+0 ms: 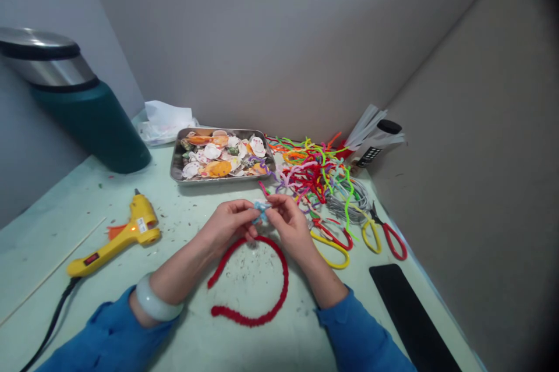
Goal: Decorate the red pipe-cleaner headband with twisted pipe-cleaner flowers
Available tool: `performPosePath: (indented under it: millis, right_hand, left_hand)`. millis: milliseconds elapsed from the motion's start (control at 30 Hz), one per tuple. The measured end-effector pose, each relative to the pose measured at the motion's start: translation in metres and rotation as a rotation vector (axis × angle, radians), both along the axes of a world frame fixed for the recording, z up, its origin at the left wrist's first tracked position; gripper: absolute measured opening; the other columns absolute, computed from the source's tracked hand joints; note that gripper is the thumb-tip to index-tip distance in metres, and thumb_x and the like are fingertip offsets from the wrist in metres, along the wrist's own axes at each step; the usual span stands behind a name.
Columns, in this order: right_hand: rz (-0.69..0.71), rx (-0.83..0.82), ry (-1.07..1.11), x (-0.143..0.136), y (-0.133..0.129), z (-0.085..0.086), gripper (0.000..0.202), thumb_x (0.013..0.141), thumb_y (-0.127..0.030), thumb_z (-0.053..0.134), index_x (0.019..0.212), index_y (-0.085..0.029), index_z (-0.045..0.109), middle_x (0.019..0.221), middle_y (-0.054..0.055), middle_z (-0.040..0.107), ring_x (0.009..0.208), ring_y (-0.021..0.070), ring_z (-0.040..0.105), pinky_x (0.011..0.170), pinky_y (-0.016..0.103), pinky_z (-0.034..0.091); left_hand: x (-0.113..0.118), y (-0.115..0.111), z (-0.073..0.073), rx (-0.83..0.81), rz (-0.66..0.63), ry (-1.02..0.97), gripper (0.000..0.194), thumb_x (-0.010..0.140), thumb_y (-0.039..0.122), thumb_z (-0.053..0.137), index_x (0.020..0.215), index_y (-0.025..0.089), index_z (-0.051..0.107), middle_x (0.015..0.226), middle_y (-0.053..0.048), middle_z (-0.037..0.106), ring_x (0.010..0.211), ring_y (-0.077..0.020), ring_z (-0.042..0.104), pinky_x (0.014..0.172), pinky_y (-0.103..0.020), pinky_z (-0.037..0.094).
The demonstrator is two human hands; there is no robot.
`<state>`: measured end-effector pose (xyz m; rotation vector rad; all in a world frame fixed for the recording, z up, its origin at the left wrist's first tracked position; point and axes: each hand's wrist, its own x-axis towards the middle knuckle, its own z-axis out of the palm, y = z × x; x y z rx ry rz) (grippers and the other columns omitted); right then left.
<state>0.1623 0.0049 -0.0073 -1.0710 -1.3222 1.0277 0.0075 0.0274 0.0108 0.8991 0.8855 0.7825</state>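
Note:
My left hand [231, 220] and my right hand [290, 223] meet over the table, each pinching a small light-blue and white piece [262, 209] between thumb and fingers. Its exact kind is partly covered by the fingertips. Below them lies a fuzzy red C-shaped hoop [286, 284], with its gap at the left; its upper part passes close under my left fingers. Beyond my right hand spreads a heap of coloured pipe cleaners [312, 177]. Yellow-handled scissors [334, 252] and red-handled pliers [336, 232] lie just right of my right wrist.
A metal tray [220, 183] of shells stands behind my hands. At left are a yellow glue gun [140, 220], its cord, a thin stick [52, 270] and a green bottle [96, 124]. Wire coils [351, 200], more scissors [395, 241], glue sticks [367, 127] and a black slab [413, 314] occupy the right.

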Motion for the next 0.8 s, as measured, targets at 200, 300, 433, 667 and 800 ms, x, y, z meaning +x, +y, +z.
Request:
performPosePath:
  millis: [200,300,433,667,800]
  right_hand:
    - [0.065,-0.084,-0.004,0.0001,0.0016,-0.0077,0.014,0.082,-0.03,0.057,0.09,-0.019,0.057,0.076,-0.001,0.057,0.062,0.0103,0.052,0.056,0.022,0.043]
    - [0.014,-0.117,-0.041,0.0004,0.0027,-0.0074,0.011,0.08,-0.029,0.057,0.08,-0.018,0.057,0.065,-0.004,0.053,0.054,0.0089,0.047,0.05,0.021,0.038]
    - [0.013,-0.172,-0.061,0.0014,0.0033,-0.0066,0.012,0.077,-0.029,0.059,0.074,-0.018,0.055,0.057,-0.006,0.05,0.049,0.0088,0.044,0.046,0.02,0.035]
    - [-0.033,-0.23,0.009,0.0007,0.0035,-0.0053,0.013,0.076,-0.031,0.059,0.073,-0.018,0.055,0.049,-0.007,0.047,0.042,0.0084,0.041,0.042,0.02,0.032]
    - [-0.038,-0.258,0.054,0.0016,0.0023,0.0006,0.014,0.075,-0.031,0.059,0.072,-0.018,0.054,0.048,-0.007,0.046,0.042,0.0083,0.041,0.042,0.02,0.031]
  left_hand:
    - [-0.0007,0.0014,0.0,0.024,0.004,0.047,0.027,0.068,0.032,0.071,0.082,0.013,0.058,0.054,0.001,0.06,0.043,-0.0111,0.055,0.045,-0.023,0.047]
    - [-0.0006,0.0025,-0.0007,0.174,0.064,0.136,0.039,0.065,0.032,0.073,0.097,0.016,0.059,0.078,-0.001,0.065,0.044,-0.008,0.054,0.044,-0.022,0.044]
    - [-0.0016,0.0044,-0.0036,0.387,0.115,0.27,0.027,0.067,0.033,0.072,0.087,0.016,0.066,0.096,-0.005,0.063,0.05,-0.0065,0.051,0.044,-0.021,0.04]
    - [-0.0037,0.0051,-0.0062,0.657,0.115,0.348,0.01,0.072,0.028,0.068,0.074,0.018,0.071,0.097,-0.007,0.057,0.081,-0.0162,0.057,0.062,-0.022,0.046]
    - [-0.0053,0.0033,-0.0008,0.629,0.012,0.274,0.011,0.074,0.028,0.067,0.075,0.017,0.068,0.101,-0.008,0.058,0.082,-0.0161,0.058,0.068,-0.024,0.047]
